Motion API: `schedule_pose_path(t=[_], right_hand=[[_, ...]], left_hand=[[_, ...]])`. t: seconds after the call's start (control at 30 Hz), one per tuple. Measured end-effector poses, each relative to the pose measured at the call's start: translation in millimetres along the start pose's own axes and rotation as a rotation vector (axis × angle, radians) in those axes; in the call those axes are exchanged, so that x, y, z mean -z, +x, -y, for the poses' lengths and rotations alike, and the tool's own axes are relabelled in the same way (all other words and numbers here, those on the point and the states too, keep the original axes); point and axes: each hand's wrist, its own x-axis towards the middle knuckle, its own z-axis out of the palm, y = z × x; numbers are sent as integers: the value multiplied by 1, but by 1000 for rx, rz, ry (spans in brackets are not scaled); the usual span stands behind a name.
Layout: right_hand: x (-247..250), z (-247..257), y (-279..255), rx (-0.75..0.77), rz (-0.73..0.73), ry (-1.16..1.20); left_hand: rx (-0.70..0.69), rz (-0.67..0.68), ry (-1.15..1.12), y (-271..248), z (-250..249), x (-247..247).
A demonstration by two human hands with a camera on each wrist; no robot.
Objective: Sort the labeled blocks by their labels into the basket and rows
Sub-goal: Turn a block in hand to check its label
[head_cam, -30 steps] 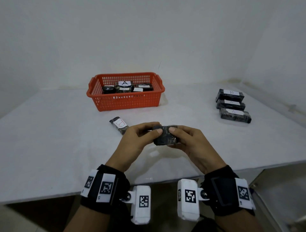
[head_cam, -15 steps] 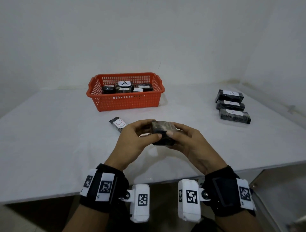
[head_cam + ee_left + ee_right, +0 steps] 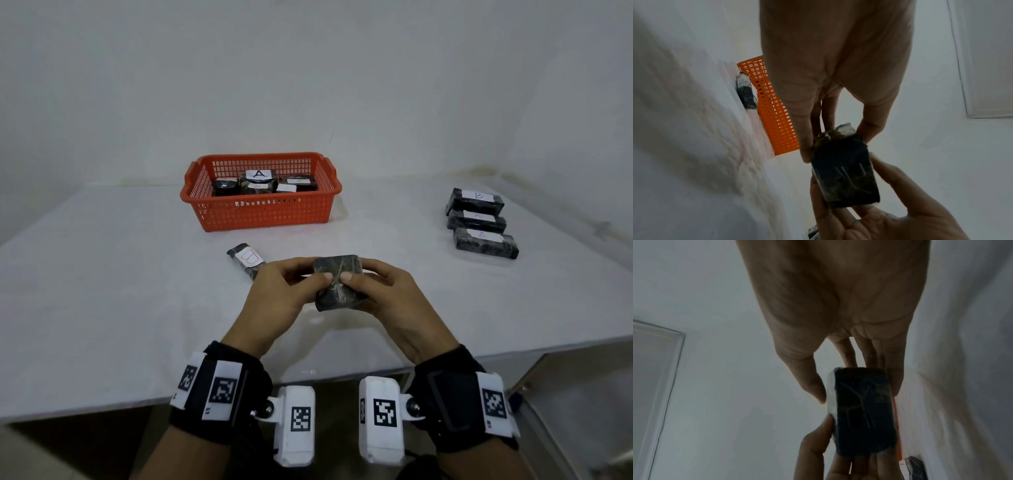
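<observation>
Block [image 3: 339,282], dark and plastic-wrapped, is gripped at both ends by the left hand [image 3: 277,301] and right hand [image 3: 387,301] above the table [image 3: 102,308] near edge, at 6 o'clock from the orange basket [image 3: 262,212]. Since a second ago it has been rolled over; no label is yet shown, so its destination cannot be judged

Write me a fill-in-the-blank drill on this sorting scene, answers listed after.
1. The held block is gripped by ____ hands.
2. The basket is coloured ____.
3. The row at the table's right holds ____ blocks.
4. The lone block lies in ____ of the basket.

Answers: both; orange; three; front
</observation>
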Motion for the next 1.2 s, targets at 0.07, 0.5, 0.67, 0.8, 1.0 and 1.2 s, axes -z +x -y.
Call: schedule_pose_path(t=[0.07,0.5,0.67,0.8,1.0,1.2], right_hand=[[0,0,0,-19,-8,22],[4,-2,2,20,25,-68],[1,-1,4,19,10,-35],[2,0,6,62,-26,-69],[3,5,4,99,-39,-117],[-1,12,-1,-154,31,110]], left_hand=[[-8,-3,1,0,1,0],[-5,-14,-65,0,0,-2],[-20,-39,-91,2,2,-2],[4,-9,-101,3,3,0],[10,39,18,7,4,6],[-27,47,-137,7,7,6]])
